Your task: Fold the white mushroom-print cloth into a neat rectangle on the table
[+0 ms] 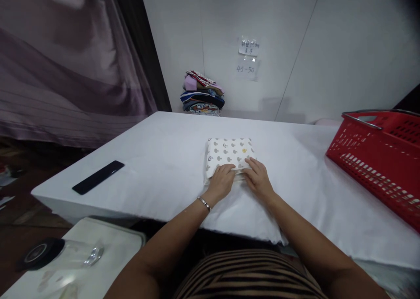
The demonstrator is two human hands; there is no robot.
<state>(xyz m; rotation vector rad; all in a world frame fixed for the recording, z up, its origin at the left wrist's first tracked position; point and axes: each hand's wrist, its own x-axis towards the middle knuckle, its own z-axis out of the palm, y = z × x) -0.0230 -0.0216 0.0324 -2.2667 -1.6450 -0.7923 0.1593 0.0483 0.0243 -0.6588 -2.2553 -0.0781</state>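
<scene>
Two bare forearms are reaching up from the bottom of the frame and converging near center, where the left hand, its wrist bearing a metallic bracelet, and the right hand are resting curled fingers along the near edge of a folded printed fabric. Whether either grip is pinching the cloth, one cannot tell. The soft, squarish bundle, showing gray motifs with a yellow accent on white, is lying mid-frame on a white-covered desk. A perforated red plastic basket is standing at right. Above, a taped paper sign is reading "45-50," while a handwritten note is hanging over it, its characters blurring.
</scene>
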